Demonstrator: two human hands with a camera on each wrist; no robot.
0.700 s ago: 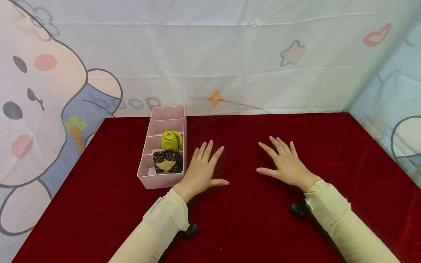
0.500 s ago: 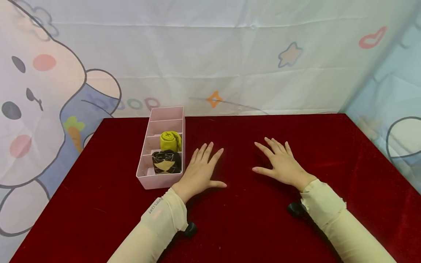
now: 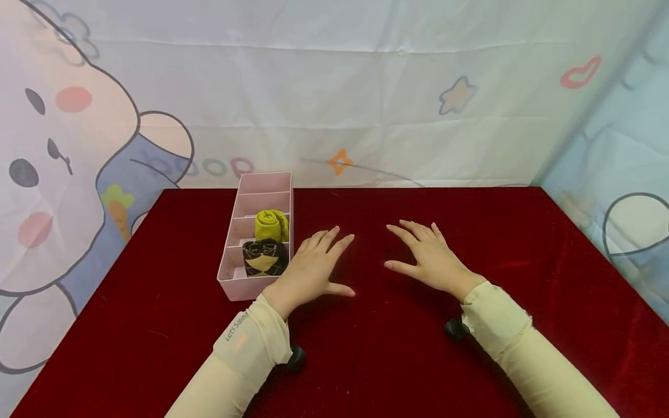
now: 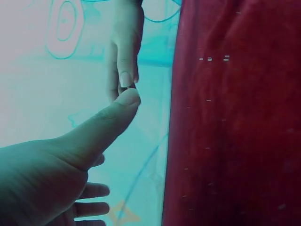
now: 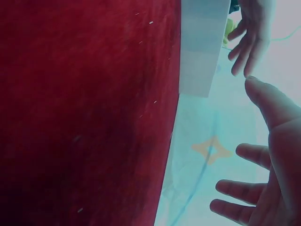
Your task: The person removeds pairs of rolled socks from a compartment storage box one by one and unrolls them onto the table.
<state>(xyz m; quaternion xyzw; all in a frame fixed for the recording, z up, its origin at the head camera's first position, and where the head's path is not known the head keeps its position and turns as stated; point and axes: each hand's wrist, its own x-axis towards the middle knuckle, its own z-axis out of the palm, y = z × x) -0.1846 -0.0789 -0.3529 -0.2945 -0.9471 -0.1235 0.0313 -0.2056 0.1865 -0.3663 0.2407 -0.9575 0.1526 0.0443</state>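
Head view: I read the left hand (image 3: pixel 305 271) beside the pink box (image 3: pixel 250 291), the right hand (image 3: pixel 438 264) above the counter (image 3: pixel 387 360) — both spread, holding nothing. Black roll (image 3: pixel 263 259) occupies the nearest compartment, yellow roll (image 3: pixel 270 226) the next. Left wrist view: thumb (image 4: pixel 99 129) extended. Right wrist view: fingers (image 5: pixel 240 191) apart.

Two hands (image 3: pixel 307 268) (image 3: pixel 432 260), one box (image 3: pixel 250 289) (two rolls (image 3: pixel 270 225) (image 3: pixel 265 258))

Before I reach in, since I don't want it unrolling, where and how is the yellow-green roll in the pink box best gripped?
I'd come from above and pinch the upper part of the yellow-green roll across its coiled layers. Its coil shows at the top, and its compartment has bare space on the left, while the dark patterned bundle stands just in front.
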